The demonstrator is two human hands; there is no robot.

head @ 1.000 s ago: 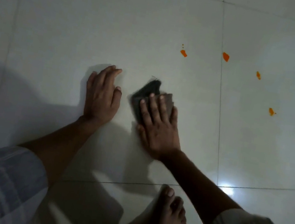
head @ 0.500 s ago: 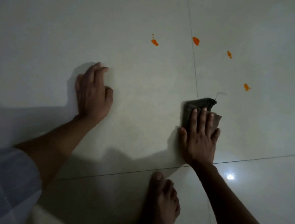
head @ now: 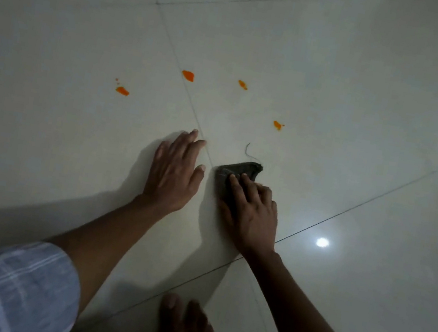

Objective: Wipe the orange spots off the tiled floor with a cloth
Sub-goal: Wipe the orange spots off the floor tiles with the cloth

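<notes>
Closing the earlier gap, the left hand (head: 173, 170) now lies flat and empty just beside the right hand (head: 250, 214), whose extended fingers press a dark grey cloth (head: 236, 170) to the tiled floor (head: 344, 70); four orange spots (head: 188, 75) lie farther off, apart from the cloth.

Glossy, smooth tiled floor (head: 334, 127); dark cloth (head: 236, 170), seemingly matt, frayed.

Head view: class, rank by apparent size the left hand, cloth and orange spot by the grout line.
Largest: left hand.
Then cloth, partly hidden under the right hand, so less sure.
Smallest: orange spot.
</notes>
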